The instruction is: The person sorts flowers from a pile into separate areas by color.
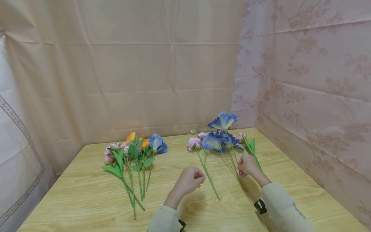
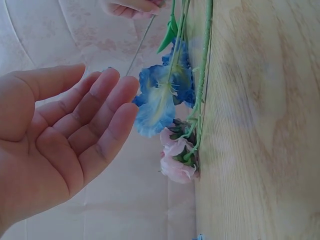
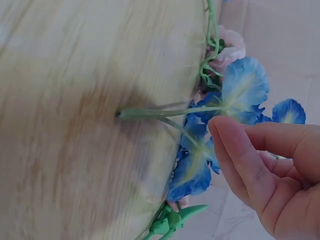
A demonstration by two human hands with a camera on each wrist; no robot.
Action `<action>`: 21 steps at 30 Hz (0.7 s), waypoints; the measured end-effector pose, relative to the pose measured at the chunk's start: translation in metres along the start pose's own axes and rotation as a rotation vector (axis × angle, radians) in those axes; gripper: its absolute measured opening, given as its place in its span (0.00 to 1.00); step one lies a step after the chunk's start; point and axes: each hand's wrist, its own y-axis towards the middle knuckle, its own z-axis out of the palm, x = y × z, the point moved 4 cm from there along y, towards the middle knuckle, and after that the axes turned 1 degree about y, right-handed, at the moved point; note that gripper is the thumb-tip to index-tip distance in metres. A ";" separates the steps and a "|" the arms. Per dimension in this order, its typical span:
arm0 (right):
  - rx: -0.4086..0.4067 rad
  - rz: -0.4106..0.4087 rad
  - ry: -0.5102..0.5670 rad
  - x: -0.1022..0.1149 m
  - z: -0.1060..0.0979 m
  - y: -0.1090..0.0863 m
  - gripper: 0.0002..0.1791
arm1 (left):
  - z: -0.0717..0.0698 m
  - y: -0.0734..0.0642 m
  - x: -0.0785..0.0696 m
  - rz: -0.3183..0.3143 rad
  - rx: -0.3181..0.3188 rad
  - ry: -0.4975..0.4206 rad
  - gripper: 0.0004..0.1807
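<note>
My right hand [image 1: 250, 166] pinches the thin stem of an artificial blue flower, whose wide blue-and-yellow bloom [image 1: 222, 120] stands above the other blooms. Beneath it, more blue flowers [image 1: 213, 142] lie on the table, their stems joining at a base [image 3: 135, 114] near the right fingers. My left hand [image 1: 188, 180] hovers over the table with nothing in it, palm and loosely bent fingers showing in the left wrist view. Between the hands lies a pink flower [image 1: 194, 143] on a long green stem. Just beyond the right hand rests a pink flower [image 1: 240, 137] with broad green leaves [image 1: 250, 145].
On the left of the wooden table [image 1: 87, 193] lies a group of artificial flowers: orange blooms [image 1: 131, 138], pink ones [image 1: 109, 156], a blue one [image 1: 157, 144] and green leaves [image 1: 118, 161]. A beige curtain [image 1: 130, 71] hangs behind, a patterned pink cloth [image 1: 313, 83] at right.
</note>
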 end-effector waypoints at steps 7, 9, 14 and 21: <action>0.040 -0.034 -0.089 -0.002 0.005 0.003 0.09 | 0.001 -0.001 0.000 0.004 0.023 0.022 0.05; 0.047 -0.027 -0.110 -0.003 0.006 0.003 0.09 | 0.001 -0.001 0.000 0.003 0.028 0.025 0.05; 0.086 0.030 -0.113 -0.006 0.009 0.004 0.08 | 0.001 -0.001 0.001 -0.002 0.039 0.026 0.05; 0.137 0.071 -0.096 -0.006 0.012 0.004 0.06 | 0.003 -0.001 0.004 0.001 0.063 0.042 0.05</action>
